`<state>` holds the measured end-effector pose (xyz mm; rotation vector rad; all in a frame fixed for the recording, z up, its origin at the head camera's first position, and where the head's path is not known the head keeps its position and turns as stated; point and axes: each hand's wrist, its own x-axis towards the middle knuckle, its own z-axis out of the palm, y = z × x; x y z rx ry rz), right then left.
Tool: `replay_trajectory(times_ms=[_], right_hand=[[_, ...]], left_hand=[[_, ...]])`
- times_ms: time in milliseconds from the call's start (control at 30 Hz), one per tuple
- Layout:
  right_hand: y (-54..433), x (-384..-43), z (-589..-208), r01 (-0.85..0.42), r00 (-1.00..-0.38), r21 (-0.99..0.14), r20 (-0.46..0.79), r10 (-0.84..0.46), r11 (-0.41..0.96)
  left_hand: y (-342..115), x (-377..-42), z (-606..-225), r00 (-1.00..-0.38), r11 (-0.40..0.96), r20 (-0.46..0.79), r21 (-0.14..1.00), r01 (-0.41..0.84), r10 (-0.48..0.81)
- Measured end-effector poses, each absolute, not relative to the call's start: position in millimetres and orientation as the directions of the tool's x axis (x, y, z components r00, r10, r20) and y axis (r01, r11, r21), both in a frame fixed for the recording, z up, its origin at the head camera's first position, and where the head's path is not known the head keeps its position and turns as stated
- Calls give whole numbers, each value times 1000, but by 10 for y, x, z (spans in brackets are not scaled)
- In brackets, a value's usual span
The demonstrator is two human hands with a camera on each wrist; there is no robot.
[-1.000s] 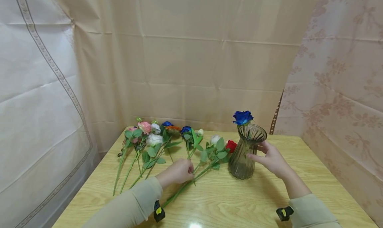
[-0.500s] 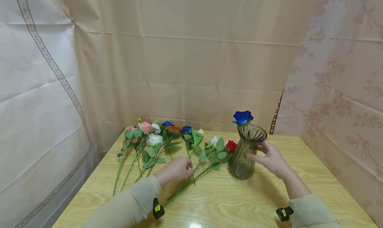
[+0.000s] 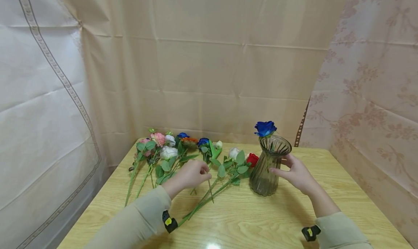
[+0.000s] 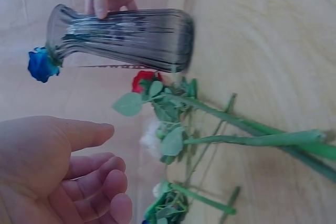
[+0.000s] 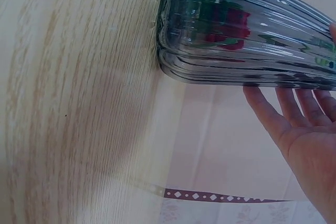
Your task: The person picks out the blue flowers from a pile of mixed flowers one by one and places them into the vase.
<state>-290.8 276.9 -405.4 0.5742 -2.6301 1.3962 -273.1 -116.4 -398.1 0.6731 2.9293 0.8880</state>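
Note:
My left hand (image 3: 192,174) is over the flower stems in mid-table, its fingers loosely bent and nothing held, as the left wrist view shows. Below it lie a white rose (image 3: 233,153) and a red rose (image 3: 252,159) with crossed green stems (image 4: 257,129). On the right, my right hand (image 3: 296,174) holds the side of a smoky ribbed glass vase (image 3: 262,180), thumb in front and fingers behind. The vase stands upright on the table, and a blue rose (image 3: 265,128) leans out over its rim.
To the left lie several more artificial flowers: a pink bloom (image 3: 158,139), a large white one (image 3: 168,152), an orange one (image 3: 189,141) and a blue one (image 3: 203,142). The wooden table (image 3: 248,223) ends at a beige curtain (image 3: 202,67) behind.
My left hand has lifted away from the stems, moving up and slightly left, and its fingers have loosened. The right hand and the vase have stayed in place.

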Motion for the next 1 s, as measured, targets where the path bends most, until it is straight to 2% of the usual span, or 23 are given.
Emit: replay_trajectory(times_ms=[567, 1000], right_hand=[[2775, -2905, -4052, -378, -923, -773, 268, -277, 509], [2772, -2903, -4048, -380, -921, -772, 270, -279, 509]], left_hand=[[-1242, -2692, -3620, -924, 768, 203, 515, 382, 323], [-1248, -2718, -3642, -940, 761, 191, 553, 341, 283]])
